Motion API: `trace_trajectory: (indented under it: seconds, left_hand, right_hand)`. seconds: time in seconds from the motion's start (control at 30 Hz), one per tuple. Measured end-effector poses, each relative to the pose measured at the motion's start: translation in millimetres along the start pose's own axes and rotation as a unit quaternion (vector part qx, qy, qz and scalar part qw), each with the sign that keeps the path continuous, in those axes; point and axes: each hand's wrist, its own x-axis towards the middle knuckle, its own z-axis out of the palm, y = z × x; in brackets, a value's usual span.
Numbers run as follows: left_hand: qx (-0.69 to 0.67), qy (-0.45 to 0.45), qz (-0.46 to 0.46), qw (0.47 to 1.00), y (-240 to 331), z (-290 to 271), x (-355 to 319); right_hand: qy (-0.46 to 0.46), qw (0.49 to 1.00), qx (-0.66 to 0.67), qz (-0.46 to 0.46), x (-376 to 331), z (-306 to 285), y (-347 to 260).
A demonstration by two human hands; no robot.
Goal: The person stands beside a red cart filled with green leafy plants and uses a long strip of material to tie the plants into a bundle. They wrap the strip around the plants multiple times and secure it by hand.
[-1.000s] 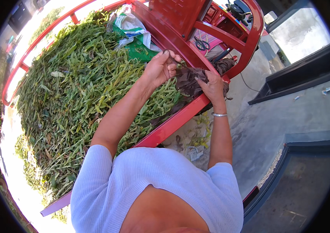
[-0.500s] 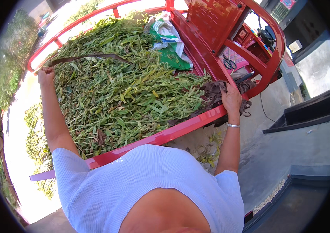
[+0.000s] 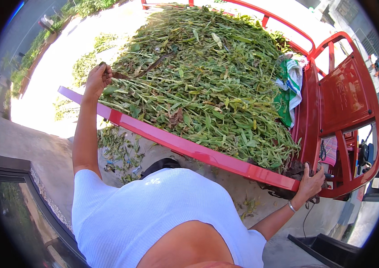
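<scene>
A heap of cut leafy green stalks [image 3: 207, 85] fills the red cargo bed of a vehicle before me. My left hand [image 3: 98, 80] is raised over the bed's left side, fingers pinched on one end of a long dark brown strip [image 3: 151, 66]. The strip's rest trails over the stalks. At the right corner, my right hand [image 3: 311, 182] lies over the end of the red side rail [image 3: 198, 148], fingers apart, touching a bunch of dark brown strips [image 3: 295, 169]. The hand partly hides that bunch.
A green and white woven sack [image 3: 291, 87] lies against the red front panel [image 3: 343, 96]. Fallen leaves [image 3: 120, 154] litter the ground below the rail. A black trough-like frame [image 3: 321, 252] stands at the lower right; a dark-framed opening [image 3: 15, 192] is at lower left.
My view has turned, so the bed now slants down to the right. My left hand has come nearer the rail with the strip in it. My right hand's fingers have spread at the corner.
</scene>
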Motion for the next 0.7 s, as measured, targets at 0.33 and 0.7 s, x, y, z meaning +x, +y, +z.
trace_trajectory:
  seconds: [0.33,0.7]
  left_hand:
    - [0.095,-0.100,0.177,0.974,-42,-44,-63]
    - [0.013,-0.393,0.385,0.835,-32,-163,-66]
  right_hand:
    - [-0.049,0.952,0.230,-0.195,-80,-97,-138]
    - [-0.370,0.579,0.615,-0.387,-277,-208,-546]
